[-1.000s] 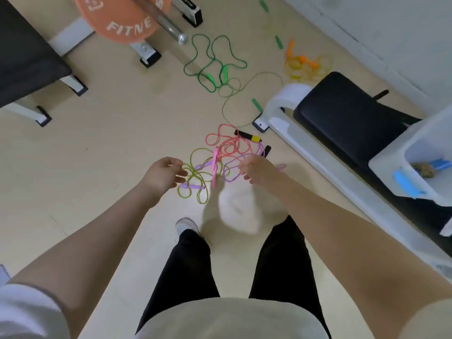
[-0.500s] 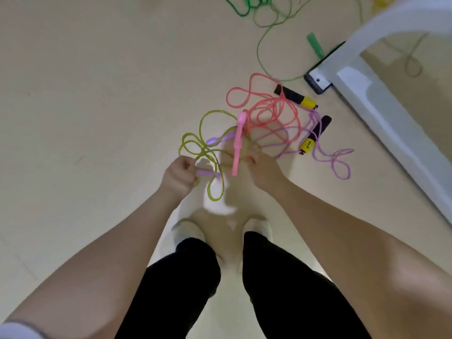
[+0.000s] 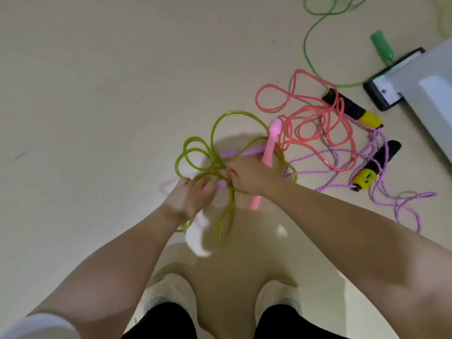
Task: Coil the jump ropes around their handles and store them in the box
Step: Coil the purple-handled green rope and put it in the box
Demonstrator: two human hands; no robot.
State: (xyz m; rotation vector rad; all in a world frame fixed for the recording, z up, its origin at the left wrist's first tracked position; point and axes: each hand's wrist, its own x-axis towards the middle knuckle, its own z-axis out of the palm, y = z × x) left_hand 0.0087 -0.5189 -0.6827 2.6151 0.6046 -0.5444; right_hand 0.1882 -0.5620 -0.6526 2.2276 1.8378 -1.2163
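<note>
yellow-green rope (image 3: pixel 208 152): on floor at feet, bunched loops pinched by left hand (image 3: pixel 188 196); right hand (image 3: pixel 247 176) curled on loops. risk: pink rope (image 3: pixel 318 123) overlapped, snagged when lifted.

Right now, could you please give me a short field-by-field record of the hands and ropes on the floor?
left hand: grips a lilac handle amid the yellow-green rope
right hand: curled over the yellow-green rope beside the pink handle
coral rope: loose tangle on the floor, uncoiled
purple braided rope: loose, with black-and-yellow handles
green rope: farther away, loose
box: not in view
</note>
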